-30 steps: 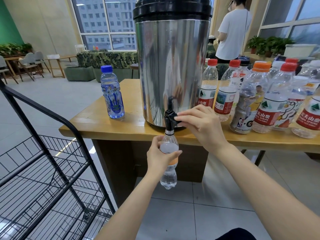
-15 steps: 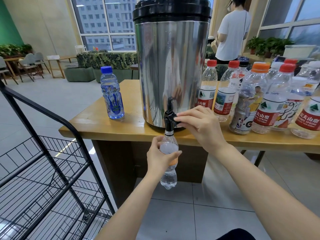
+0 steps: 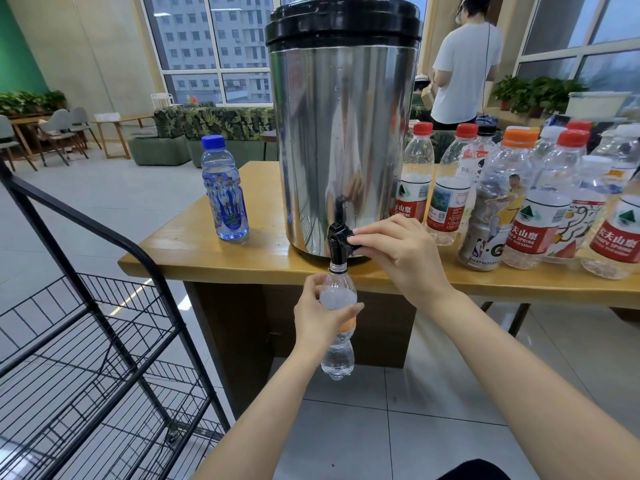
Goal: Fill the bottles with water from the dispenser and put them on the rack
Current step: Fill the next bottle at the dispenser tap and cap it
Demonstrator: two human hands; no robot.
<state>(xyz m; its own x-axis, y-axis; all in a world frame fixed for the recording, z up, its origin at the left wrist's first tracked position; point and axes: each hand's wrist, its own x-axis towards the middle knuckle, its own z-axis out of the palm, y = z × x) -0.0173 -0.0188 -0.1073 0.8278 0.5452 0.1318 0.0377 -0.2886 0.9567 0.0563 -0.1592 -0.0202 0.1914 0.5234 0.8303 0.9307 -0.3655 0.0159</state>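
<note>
Filling under way: left hand (image 3: 320, 318) wraps the bottle (image 3: 337, 356) at the dispenser's (image 3: 343, 133) 6 o'clock, mouth under the tap (image 3: 336, 239), which the right hand (image 3: 398, 251) pinches. Water apparently nears the neck; late release would overflow.

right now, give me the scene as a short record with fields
left hand: grips bottle under the tap
right hand: pinches tap lever
bottle: uncapped, mouth at the spout, looks nearly full
dispenser: steel, black lid, at table edge
blue bottle: capped, left of dispenser
other bottles: capped, crowded right of dispenser
rack: black wire, on floor at left
</note>
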